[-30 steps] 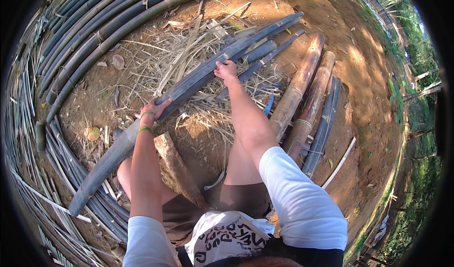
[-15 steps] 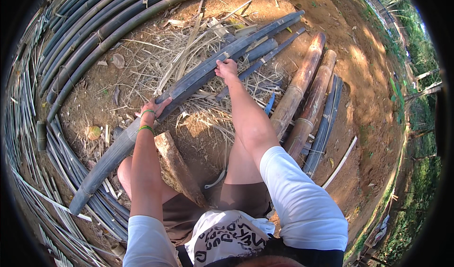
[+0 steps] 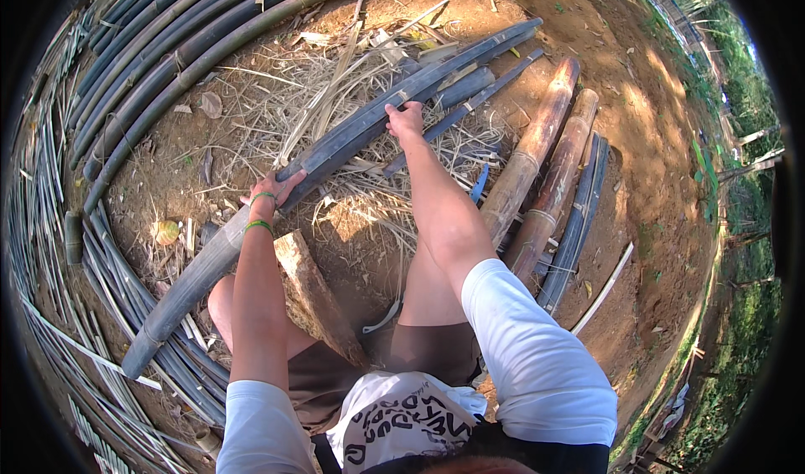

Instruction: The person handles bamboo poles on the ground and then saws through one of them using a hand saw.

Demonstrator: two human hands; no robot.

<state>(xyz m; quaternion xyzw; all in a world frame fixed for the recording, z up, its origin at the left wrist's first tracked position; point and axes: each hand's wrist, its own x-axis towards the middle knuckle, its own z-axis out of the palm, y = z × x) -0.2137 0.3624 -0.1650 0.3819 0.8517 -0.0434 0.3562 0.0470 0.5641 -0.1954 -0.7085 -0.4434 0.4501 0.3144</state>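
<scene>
Both hands (image 3: pixel 272 190) unmoved on bamboo pole (image 3: pixel 335 147)

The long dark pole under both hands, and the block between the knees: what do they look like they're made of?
Long dark pole: likely bamboo, judging by its pale node rings and dull grey-green skin. Left hand and right hand rest on it. Block: seemingly rough raw wood with a brown, fibrous, unfinished surface.

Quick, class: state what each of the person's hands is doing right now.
Left hand: closed on the long dark bamboo pole.
Right hand: closed on the same pole, farther along.
</scene>
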